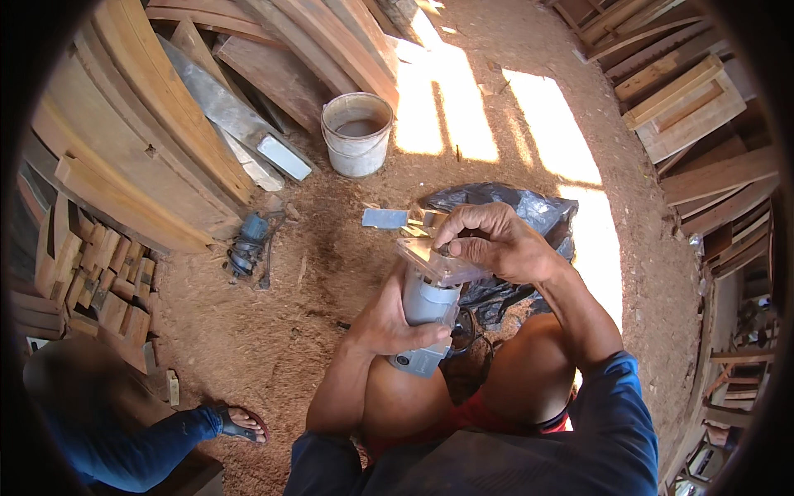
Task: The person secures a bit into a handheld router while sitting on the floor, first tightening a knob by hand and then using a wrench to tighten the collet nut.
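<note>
My left hand (pixel 387 324) is wrapped around the grey body of a handheld power tool (pixel 428 304), which looks like a trim router. It stands tilted over my knees with its clear plastic base (pixel 442 263) at the top. Over that base my right hand (pixel 503 245) curls, thumb and forefinger pinched together. A small dark piece shows at the fingertips; what it is I cannot make out. The other fingers of my right hand lie close to the base's edge. A dark cord (pixel 473 331) loops beside the tool, between my legs.
A black plastic bag (pixel 538 211) lies beyond my hands, beside a blue-grey flat piece (pixel 385 218). Farther off stands a whitish bucket (pixel 357 136). Another corded power tool (pixel 248 244) rests on the dirt floor. Wood boards (pixel 149 107) lean at left; a seated person's foot (pixel 242 423) is lower left.
</note>
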The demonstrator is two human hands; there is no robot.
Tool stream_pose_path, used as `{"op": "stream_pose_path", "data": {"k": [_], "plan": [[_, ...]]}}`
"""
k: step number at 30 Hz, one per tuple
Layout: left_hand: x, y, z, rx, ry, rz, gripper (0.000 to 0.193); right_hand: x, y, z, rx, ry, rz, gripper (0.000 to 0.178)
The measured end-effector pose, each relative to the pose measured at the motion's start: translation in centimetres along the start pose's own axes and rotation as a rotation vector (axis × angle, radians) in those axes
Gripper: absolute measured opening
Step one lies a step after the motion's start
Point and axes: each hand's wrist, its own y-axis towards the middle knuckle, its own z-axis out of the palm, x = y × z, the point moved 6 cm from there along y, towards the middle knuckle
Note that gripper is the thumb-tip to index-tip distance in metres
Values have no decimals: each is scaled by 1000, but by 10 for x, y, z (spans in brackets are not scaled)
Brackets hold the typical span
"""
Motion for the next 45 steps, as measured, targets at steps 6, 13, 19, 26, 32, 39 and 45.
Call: {"op": "stream_pose_path", "data": {"k": [6,13,19,26,32,39,45], "plan": [[-6,1,7,-58,124,31,107,4,-5,-6,20,-17,17,19],[-9,-3,12,-98,107,10,109,2,-7,-9,62,-14,-9,18],[-14,0,14,-79,87,29,110,3,-8,-12,36,-23,-93,11],[-11,-3,15,-83,103,44,109,3,-10,-9,-62,-275,161,21],[-9,-4,9,-79,230,33,107,9,-9,-6,-4,-94,4,17],[-8,-7,9,-104,166,-2,110,13,-13,-9,-64,-239,5,17],[-8,-10,10,-112,116,-23,109,20,-10,-6,8,-256,-99,16]]}}
